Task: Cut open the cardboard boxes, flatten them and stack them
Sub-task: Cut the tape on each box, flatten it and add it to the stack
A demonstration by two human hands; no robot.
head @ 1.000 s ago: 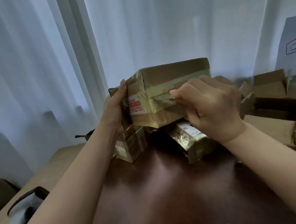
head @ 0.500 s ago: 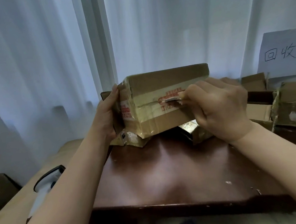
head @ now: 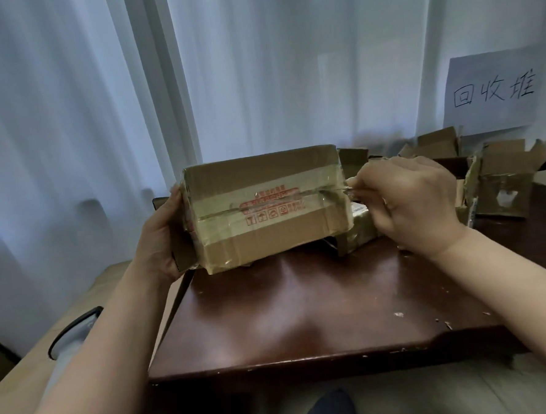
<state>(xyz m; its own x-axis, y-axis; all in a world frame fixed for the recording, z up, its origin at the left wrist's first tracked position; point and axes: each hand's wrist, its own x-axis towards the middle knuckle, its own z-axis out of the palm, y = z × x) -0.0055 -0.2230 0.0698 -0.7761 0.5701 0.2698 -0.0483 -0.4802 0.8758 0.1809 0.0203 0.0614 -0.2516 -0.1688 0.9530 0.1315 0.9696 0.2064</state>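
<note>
Head view: the box (head: pixel 265 207) stood tilted on the far edge of the table (head: pixel 304 317), at 12 o'clock from the wearer. The left hand (head: pixel 161 236) grasped its 9 o'clock end, thumb on the front face. The right hand (head: pixel 409 201) was clenched round a blade (head: pixel 344 189) (mostly hidden), the tip at the box's 3 o'clock edge, on the slit tape (head: pixel 264 196). Opened boxes (head: pixel 500 189) lay at 2 o'clock, below a paper sign (head: pixel 494 91).
</note>
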